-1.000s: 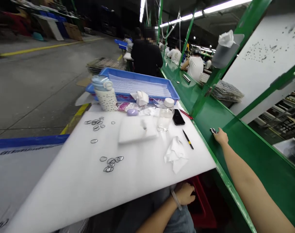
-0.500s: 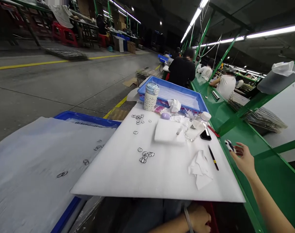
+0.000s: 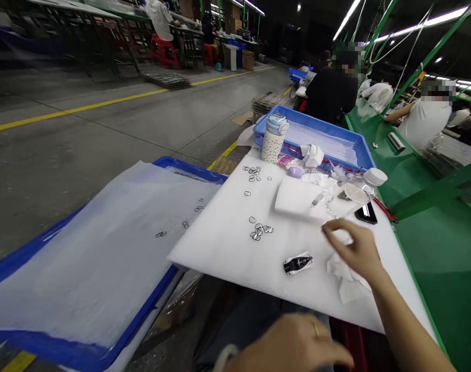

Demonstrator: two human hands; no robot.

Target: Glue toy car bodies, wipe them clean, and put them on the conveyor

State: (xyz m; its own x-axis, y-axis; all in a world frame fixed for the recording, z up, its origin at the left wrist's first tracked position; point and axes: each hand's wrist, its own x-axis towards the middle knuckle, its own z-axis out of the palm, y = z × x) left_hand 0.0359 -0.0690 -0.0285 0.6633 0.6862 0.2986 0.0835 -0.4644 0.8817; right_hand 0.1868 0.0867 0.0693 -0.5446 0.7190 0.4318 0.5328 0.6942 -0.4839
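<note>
A small white and dark toy car [image 3: 298, 263] lies on the white foam sheet [image 3: 216, 248], near its front edge. To its right, my right hand [image 3: 357, 250] hovers above the foam with thumb and index finger pressed together. A dark spot shows at the fingertips, too small to make out. Crumpled white tissue [image 3: 347, 281] lies partly beneath this hand. My left hand [image 3: 297, 341] is low in front of the foam edge, smeared by motion; its finger positions are unclear. Several thin black rings [image 3: 260, 232] lie to the left of the car.
A blue tray [image 3: 142, 315] lined with white sheet is at left. Behind the foam stand a dotted bottle [image 3: 273, 142] and another blue tray [image 3: 324, 121]. A clear bottle [image 3: 351, 196] and a phone [image 3: 366, 213] lie at right, beside a green bench [image 3: 444, 258].
The toy car has left my right hand and lies on the foam. My right hand has moved left over the sheet. My left hand has risen. The view has turned left.
</note>
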